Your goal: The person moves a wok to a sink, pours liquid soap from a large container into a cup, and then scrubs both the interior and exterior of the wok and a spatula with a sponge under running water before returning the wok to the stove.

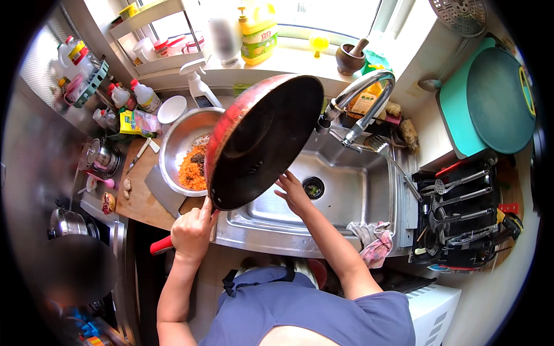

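My left hand (190,228) grips the red handle of a large frying pan (259,138), red outside and black inside, held tilted up on edge over the left part of the steel sink (369,190). Its dark inside faces me. My right hand (293,193) sits under the pan's lower rim with fingers spread, touching or nearly touching it, above the sink basin. The faucet (363,95) curves just right of the pan. Behind the pan's left edge stands a steel bowl (179,138) with shredded carrot and dark bits.
A wooden cutting board (144,199) with a knife lies left of the sink. Bottles and a spray bottle (199,86) line the windowsill. A cloth (372,242) hangs on the sink's front edge. Utensils fill a black rack (461,213) at right, with a green board (490,104) behind.
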`<move>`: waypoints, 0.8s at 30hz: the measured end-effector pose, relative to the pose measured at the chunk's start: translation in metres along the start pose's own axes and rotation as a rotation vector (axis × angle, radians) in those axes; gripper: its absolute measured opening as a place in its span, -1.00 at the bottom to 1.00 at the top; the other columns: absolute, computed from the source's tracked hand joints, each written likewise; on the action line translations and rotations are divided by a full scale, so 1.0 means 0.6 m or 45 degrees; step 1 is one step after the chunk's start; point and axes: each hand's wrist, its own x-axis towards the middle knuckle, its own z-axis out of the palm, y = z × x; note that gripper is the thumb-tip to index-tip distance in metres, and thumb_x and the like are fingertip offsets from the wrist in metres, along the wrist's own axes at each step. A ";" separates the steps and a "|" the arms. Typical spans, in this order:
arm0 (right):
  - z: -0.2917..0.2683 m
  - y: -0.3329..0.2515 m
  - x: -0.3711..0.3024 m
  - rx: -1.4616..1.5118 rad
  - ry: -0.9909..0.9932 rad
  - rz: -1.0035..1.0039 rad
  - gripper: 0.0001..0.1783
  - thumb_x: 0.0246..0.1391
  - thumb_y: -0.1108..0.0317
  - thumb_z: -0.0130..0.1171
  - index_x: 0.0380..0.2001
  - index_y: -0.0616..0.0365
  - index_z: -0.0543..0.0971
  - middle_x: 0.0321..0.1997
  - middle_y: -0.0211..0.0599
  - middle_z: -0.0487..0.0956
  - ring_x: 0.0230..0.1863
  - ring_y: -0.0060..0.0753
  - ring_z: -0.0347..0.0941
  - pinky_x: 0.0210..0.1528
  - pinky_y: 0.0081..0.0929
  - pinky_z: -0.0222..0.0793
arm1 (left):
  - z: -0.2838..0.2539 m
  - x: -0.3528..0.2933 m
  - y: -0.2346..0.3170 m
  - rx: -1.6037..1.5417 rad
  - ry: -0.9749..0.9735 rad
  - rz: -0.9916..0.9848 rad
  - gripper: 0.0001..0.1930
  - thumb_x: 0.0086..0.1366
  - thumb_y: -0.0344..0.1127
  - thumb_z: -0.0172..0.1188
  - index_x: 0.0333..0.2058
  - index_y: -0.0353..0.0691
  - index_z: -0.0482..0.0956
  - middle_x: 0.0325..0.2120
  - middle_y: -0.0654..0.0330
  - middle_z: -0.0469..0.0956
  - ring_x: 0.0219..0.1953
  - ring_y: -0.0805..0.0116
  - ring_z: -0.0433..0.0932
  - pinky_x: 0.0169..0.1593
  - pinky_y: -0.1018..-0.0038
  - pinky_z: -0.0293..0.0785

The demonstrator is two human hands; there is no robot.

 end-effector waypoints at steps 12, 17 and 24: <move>0.078 0.036 0.084 0.356 0.126 -0.287 -0.71 0.25 0.47 -0.18 0.02 0.04 0.32 -0.15 -0.37 0.49 -0.24 -0.48 0.50 -0.19 -0.30 0.51 | -0.015 -0.071 0.003 -0.477 -0.003 -0.153 -0.73 0.09 -0.23 0.27 -0.33 -0.28 0.48 -0.57 0.12 0.45 -0.52 0.12 0.49 -0.47 0.29 0.40; 0.052 0.074 0.131 0.457 -0.142 -0.486 -0.67 0.23 0.44 -0.10 0.06 -0.05 0.30 -0.15 -0.47 0.48 -0.25 -0.57 0.48 -0.28 -0.44 0.51 | -0.023 -0.101 0.008 -0.793 -0.102 -0.114 -0.84 0.15 -0.35 0.18 -0.33 -0.24 0.44 -0.53 0.05 0.43 -0.49 0.01 0.50 -0.43 0.20 0.43; 0.079 0.048 0.031 0.548 -0.514 -0.609 -0.58 0.20 0.39 -0.05 0.13 -0.11 0.27 -0.05 -0.38 0.46 -0.08 -0.48 0.42 -0.10 -0.31 0.44 | -0.050 -0.133 -0.009 -1.316 -0.598 -0.298 -0.76 0.18 -0.30 0.16 -0.47 -0.42 0.48 -0.62 -0.12 0.48 -0.50 -0.10 0.51 -0.39 0.20 0.40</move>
